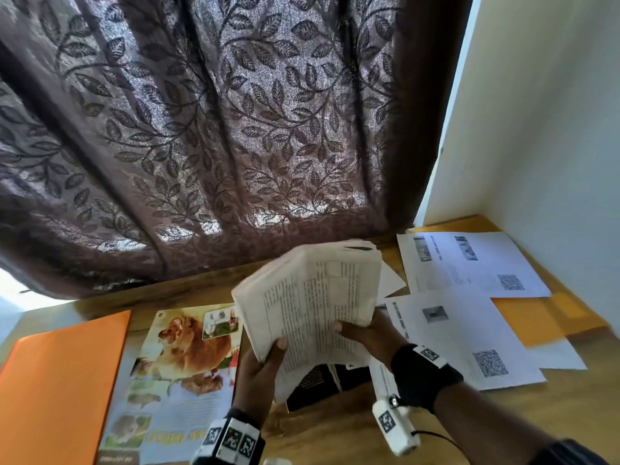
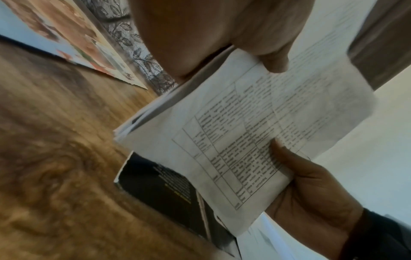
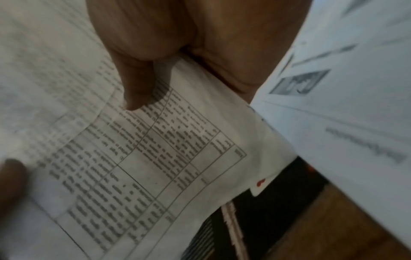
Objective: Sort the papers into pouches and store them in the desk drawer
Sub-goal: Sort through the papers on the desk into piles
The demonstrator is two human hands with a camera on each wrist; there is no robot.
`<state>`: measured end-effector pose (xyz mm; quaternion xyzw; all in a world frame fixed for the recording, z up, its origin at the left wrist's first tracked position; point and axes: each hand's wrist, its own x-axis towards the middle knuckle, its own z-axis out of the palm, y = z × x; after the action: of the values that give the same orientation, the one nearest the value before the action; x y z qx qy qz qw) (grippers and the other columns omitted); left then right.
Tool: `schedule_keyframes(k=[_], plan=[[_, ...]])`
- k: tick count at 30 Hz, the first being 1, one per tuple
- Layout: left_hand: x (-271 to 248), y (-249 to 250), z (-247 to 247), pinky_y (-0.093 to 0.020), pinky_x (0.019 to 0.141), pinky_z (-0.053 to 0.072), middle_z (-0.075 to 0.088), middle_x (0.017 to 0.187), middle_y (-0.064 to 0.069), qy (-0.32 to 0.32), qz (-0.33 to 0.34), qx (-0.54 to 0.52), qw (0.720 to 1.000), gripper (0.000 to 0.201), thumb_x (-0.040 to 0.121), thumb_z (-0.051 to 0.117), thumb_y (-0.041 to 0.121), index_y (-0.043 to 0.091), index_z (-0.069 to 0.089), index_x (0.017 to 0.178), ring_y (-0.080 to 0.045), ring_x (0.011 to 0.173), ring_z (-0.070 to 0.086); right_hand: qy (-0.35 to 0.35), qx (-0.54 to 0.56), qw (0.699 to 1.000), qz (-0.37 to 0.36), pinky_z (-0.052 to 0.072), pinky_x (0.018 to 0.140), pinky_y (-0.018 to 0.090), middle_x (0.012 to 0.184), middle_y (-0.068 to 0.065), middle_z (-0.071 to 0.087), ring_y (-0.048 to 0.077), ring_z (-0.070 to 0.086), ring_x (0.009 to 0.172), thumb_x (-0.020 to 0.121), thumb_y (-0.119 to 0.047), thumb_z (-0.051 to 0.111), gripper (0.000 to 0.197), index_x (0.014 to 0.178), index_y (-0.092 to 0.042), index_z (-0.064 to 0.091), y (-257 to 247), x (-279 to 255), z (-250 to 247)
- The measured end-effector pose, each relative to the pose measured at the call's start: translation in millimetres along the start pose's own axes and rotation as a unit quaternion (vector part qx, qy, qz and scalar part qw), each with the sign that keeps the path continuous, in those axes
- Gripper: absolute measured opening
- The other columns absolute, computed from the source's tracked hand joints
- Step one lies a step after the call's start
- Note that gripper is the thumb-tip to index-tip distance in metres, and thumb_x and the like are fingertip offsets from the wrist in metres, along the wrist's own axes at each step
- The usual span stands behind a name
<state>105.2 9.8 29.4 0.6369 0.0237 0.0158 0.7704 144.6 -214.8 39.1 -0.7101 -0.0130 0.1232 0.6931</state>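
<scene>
A thick stack of printed papers, with text and table boxes on its top sheet, is lifted above the wooden desk. My left hand grips its lower left corner, thumb on top. My right hand grips its lower right edge. The same stack shows in the left wrist view, with the left thumb above and the right hand below. The right wrist view has the stack under the right thumb. An orange pouch lies flat at the desk's left.
A colourful animal magazine lies beside the orange pouch. A black booklet sits under the raised stack. White sheets with QR codes cover yellow envelopes on the right. A leaf-patterned curtain hangs behind; a white wall bounds the right.
</scene>
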Motion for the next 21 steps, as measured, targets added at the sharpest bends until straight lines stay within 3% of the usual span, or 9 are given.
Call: schedule_keyframes(k=[2,5,8,10,11,15,18,21], plan=[[4.4,2.7,0.7,-0.042,0.084,0.058,0.071,0.116,-0.004,0.000,0.008,0.001,1.000,0.068,0.064,0.077,0.062,0.022,0.064,0.118,-0.021,0.108,0.067,-0.003,-0.032,0.999,-0.008,0.054,0.096,0.046,0.110,-0.005,0.073,0.013,0.066,0.108,0.086,-0.022,0.074,0.021,0.101,-0.037,0.070,-2.5,4.3,-0.6],[8.5,2.7,0.6,-0.046,0.087,0.056,0.071,0.118,-0.004,0.014,0.010,0.001,1.000,0.068,0.063,0.077,0.069,0.028,0.066,0.116,-0.023,0.111,0.066,0.009,-0.040,0.999,-0.013,0.056,0.094,0.045,0.111,-0.002,0.073,0.014,0.068,0.105,0.086,-0.022,0.074,0.021,0.105,-0.029,0.070,-3.1,7.2,-3.0],[5.9,-4.7,1.7,-0.042,0.086,0.057,0.073,0.115,0.003,0.009,0.001,0.025,1.000,0.061,0.060,0.075,0.073,0.037,0.070,0.110,-0.020,0.110,0.067,-0.015,-0.051,0.998,0.020,0.054,0.096,0.045,0.115,-0.003,0.072,0.016,0.065,0.110,0.082,-0.036,0.075,0.030,0.111,-0.032,0.068,5.7,5.4,-4.8],[5.3,-8.4,1.0,-0.032,0.082,0.058,0.074,0.112,0.007,0.025,-0.005,0.017,1.000,0.064,0.060,0.076,0.070,0.032,0.069,0.110,-0.015,0.108,0.067,-0.037,-0.069,0.996,0.040,0.053,0.097,0.046,0.117,-0.005,0.071,0.017,0.064,0.113,0.076,-0.049,0.074,0.045,0.116,-0.031,0.067,17.1,4.7,-6.5],[6.3,-8.1,0.7,-0.033,0.083,0.058,0.073,0.113,0.007,0.032,-0.011,0.009,0.999,0.069,0.058,0.077,0.071,0.029,0.067,0.112,-0.016,0.109,0.067,-0.041,-0.070,0.996,0.043,0.054,0.097,0.045,0.117,-0.005,0.071,0.016,0.064,0.112,0.077,-0.050,0.074,0.045,0.116,-0.030,0.067,20.9,5.5,-7.1],[14.4,0.6,-5.0,-0.051,0.095,0.052,0.072,0.119,0.000,0.057,-0.009,0.013,0.998,0.065,0.066,0.075,0.059,0.023,0.064,0.120,-0.025,0.115,0.064,-0.007,-0.044,0.999,0.021,0.057,0.087,0.026,0.112,-0.008,0.072,0.012,0.068,0.104,0.089,-0.030,0.070,0.019,0.108,-0.030,0.068,16.4,4.1,-9.6],[17.0,5.9,-6.7,-0.052,0.093,0.053,0.071,0.120,-0.006,0.067,-0.006,0.020,0.998,0.062,0.075,0.067,0.050,0.014,0.062,0.126,-0.028,0.113,0.065,-0.007,-0.046,0.999,-0.008,0.057,0.088,0.029,0.112,-0.009,0.073,0.006,0.069,0.101,0.088,-0.034,0.070,0.019,0.107,-0.034,0.068,13.1,0.0,-9.0],[12.7,0.9,-10.6,-0.052,0.092,0.053,0.071,0.118,-0.006,0.090,-0.026,0.017,0.995,0.048,0.085,0.067,0.042,0.015,0.063,0.125,-0.029,0.111,0.066,-0.008,-0.056,0.998,-0.006,0.058,0.084,0.024,0.110,-0.012,0.072,-0.001,0.069,0.096,0.087,-0.032,0.071,0.021,0.107,-0.036,0.065,16.8,-6.8,-4.8]])
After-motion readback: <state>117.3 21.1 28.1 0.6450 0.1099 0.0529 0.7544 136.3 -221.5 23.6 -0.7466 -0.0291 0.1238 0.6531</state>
